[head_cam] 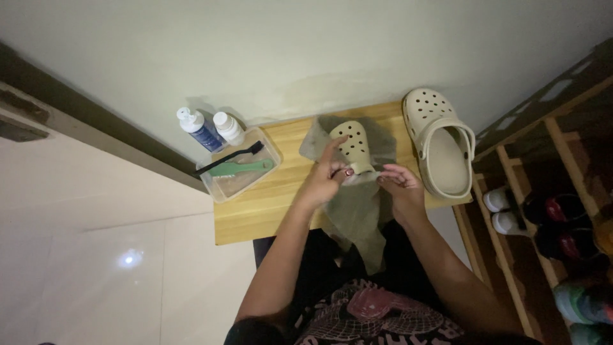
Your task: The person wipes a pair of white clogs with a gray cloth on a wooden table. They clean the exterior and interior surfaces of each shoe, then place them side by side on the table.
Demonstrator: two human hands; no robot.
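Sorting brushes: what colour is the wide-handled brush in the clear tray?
Green brush, seen best in the head view.

Home entryway, wooden shoe rack [554, 191], tiled floor [96, 255]

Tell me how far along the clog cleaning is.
Done: can't tell; the second clog lies on the wooden table, untouched. In hand: left hand and right hand hold a beige clog over a grey cloth. Left: brushes sit in their tray, beside two bottles.
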